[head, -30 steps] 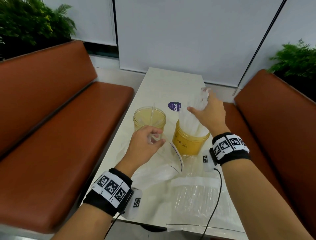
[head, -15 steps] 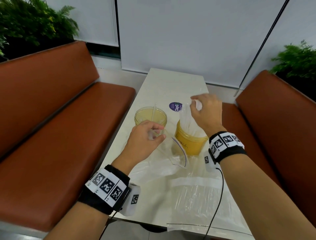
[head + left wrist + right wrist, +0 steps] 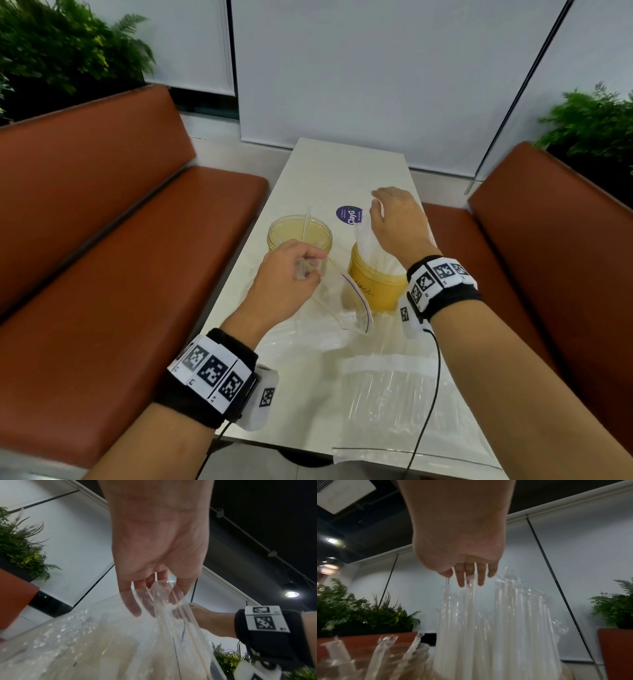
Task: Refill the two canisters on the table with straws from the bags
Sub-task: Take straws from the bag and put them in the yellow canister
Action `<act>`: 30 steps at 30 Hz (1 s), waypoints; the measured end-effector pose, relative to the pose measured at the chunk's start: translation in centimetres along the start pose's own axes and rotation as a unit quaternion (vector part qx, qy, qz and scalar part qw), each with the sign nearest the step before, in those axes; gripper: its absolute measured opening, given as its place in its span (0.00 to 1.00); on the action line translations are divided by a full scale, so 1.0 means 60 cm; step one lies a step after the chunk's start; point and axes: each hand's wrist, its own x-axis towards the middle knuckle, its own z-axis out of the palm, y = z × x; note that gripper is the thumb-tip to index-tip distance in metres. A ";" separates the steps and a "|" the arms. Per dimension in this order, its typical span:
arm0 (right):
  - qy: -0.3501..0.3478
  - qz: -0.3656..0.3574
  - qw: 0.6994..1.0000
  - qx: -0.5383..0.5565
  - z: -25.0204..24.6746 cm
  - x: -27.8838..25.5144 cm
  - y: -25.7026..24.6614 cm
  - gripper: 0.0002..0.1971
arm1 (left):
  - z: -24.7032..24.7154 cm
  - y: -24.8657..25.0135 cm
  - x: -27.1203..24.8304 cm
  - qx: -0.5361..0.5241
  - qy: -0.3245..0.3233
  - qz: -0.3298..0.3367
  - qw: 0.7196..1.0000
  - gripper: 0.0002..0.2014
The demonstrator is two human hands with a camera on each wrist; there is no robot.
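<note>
Two yellow canisters stand mid-table. The left canister point(image 3: 299, 236) holds a single straw point(image 3: 306, 222). The right canister point(image 3: 376, 287) is packed with a bundle of wrapped straws point(image 3: 371, 246) point(image 3: 488, 628). My right hand point(image 3: 394, 219) point(image 3: 467, 574) arches over the bundle, its fairly straight fingers touching the straw tops. My left hand point(image 3: 291, 274) point(image 3: 154, 588) pinches the raised rim of a clear zip bag point(image 3: 346, 305) point(image 3: 102, 642) in front of the canisters.
A second clear bag of straws point(image 3: 394, 394) lies flat at the near edge of the white table point(image 3: 342, 171). A round purple sticker point(image 3: 349, 215) sits behind the canisters. Brown bench seats point(image 3: 102, 274) flank the table, with plants behind them.
My right hand went from flat against the straw bundle, to gripping its top, to arching over the tips. My left hand kept hold of the bag rim.
</note>
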 end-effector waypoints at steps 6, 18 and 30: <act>-0.169 -0.044 0.975 -0.134 0.036 -0.024 0.011 0.23 | 0.005 0.003 -0.004 -0.002 -0.008 0.002 1.000 0.14; 0.013 0.052 0.998 0.015 0.002 -0.053 0.023 0.19 | -0.006 -0.001 -0.004 0.067 -0.080 0.004 0.995 0.28; -0.469 -0.081 0.879 -0.030 0.030 -0.148 -0.149 0.17 | -0.006 0.009 -0.005 0.063 -0.065 0.035 0.995 0.34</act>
